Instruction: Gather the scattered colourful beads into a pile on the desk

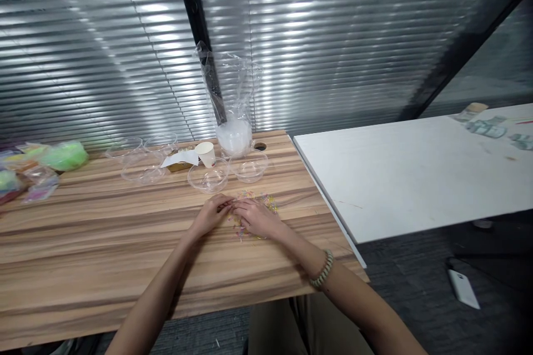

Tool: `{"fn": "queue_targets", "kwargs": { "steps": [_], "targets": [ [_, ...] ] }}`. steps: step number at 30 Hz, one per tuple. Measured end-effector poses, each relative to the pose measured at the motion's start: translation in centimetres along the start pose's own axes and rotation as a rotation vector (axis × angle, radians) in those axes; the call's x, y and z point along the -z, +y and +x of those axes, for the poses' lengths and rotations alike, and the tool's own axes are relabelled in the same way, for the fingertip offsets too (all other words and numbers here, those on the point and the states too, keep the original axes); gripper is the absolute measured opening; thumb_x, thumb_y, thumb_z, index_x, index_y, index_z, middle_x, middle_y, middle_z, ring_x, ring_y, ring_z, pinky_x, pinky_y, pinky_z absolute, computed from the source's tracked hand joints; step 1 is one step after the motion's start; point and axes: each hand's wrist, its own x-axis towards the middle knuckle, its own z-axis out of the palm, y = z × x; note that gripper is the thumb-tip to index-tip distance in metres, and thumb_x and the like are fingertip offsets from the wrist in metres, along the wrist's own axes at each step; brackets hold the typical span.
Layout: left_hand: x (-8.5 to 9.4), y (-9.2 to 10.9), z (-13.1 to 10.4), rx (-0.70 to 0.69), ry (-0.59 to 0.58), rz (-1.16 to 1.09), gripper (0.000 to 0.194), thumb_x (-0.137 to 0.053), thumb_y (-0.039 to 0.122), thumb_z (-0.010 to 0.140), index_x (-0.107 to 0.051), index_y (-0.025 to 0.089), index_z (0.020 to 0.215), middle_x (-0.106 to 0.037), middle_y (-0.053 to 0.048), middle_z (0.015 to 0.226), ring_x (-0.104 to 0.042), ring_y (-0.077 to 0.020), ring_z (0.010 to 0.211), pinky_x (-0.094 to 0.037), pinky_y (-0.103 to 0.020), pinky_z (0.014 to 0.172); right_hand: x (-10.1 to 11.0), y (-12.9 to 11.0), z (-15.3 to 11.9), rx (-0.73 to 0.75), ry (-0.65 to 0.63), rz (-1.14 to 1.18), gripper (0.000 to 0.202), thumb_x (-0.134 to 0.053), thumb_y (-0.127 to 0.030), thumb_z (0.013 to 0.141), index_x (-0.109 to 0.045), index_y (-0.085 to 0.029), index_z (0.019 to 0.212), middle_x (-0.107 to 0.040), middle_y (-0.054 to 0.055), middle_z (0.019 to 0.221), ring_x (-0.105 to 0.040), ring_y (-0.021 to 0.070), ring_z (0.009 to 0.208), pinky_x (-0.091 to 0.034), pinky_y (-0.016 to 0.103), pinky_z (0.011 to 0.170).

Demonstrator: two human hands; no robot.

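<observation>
My left hand and my right hand rest side by side on the wooden table, fingertips meeting over a scatter of small pastel-coloured bits. Both hands lie on or against these bits; whether any piece is pinched between the fingers is too small to tell. My right wrist wears a beaded bracelet. Just beyond the hands stand two clear plastic bowls.
A clear plastic bag with white contents stands at the table's back edge, beside a tipped paper cup and more clear bowls. Colourful bags lie far left. A white table adjoins on the right.
</observation>
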Motion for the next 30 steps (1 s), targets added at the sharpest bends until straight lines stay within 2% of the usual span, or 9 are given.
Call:
{"fn": "queue_targets", "kwargs": {
  "steps": [8, 18, 25, 30],
  "targets": [
    [0.06, 0.12, 0.05, 0.008, -0.008, -0.009, 0.024, -0.055, 0.025, 0.089, -0.069, 0.015, 0.106, -0.069, -0.009, 0.093, -0.063, -0.0199, 0.085, -0.05, -0.031, 0.078, -0.58, 0.17, -0.07, 0.057, -0.034, 0.044, 0.025, -0.053, -0.01, 0.087, -0.065, -0.01, 0.109, -0.063, 0.011, 0.12, -0.054, 0.0217, 0.117, -0.04, 0.036, 0.105],
    [0.03, 0.06, 0.12, 0.019, -0.01, 0.008, 0.024, -0.055, 0.025, 0.088, -0.069, 0.016, 0.105, -0.069, -0.009, 0.094, -0.063, -0.0198, 0.086, -0.05, -0.03, 0.079, -0.22, -0.14, -0.05, 0.033, -0.055, 0.035, 0.026, -0.053, -0.008, 0.087, -0.064, -0.007, 0.109, -0.063, 0.014, 0.119, -0.055, 0.0223, 0.116, -0.04, 0.035, 0.104],
    [0.06, 0.09, 0.13, 0.011, -0.012, 0.018, 0.024, -0.055, 0.025, 0.088, -0.069, 0.015, 0.105, -0.069, -0.009, 0.093, -0.063, -0.0198, 0.085, -0.05, -0.031, 0.08, -0.23, -0.12, -0.08, 0.002, -0.042, 0.002, 0.024, -0.052, -0.009, 0.087, -0.064, -0.009, 0.108, -0.064, 0.015, 0.117, -0.057, 0.0224, 0.113, -0.042, 0.037, 0.101],
    [0.07, 0.26, 0.12, 0.007, -0.01, 0.014, 0.023, -0.054, 0.021, 0.086, -0.069, 0.016, 0.103, -0.069, -0.009, 0.093, -0.063, -0.0198, 0.086, -0.049, -0.031, 0.08, 0.15, -0.33, -0.16, -0.008, -0.016, 0.0, 0.033, -0.051, -0.007, 0.087, -0.061, -0.011, 0.118, -0.061, 0.013, 0.123, -0.055, 0.0226, 0.117, -0.041, 0.039, 0.104]
  ]
}}
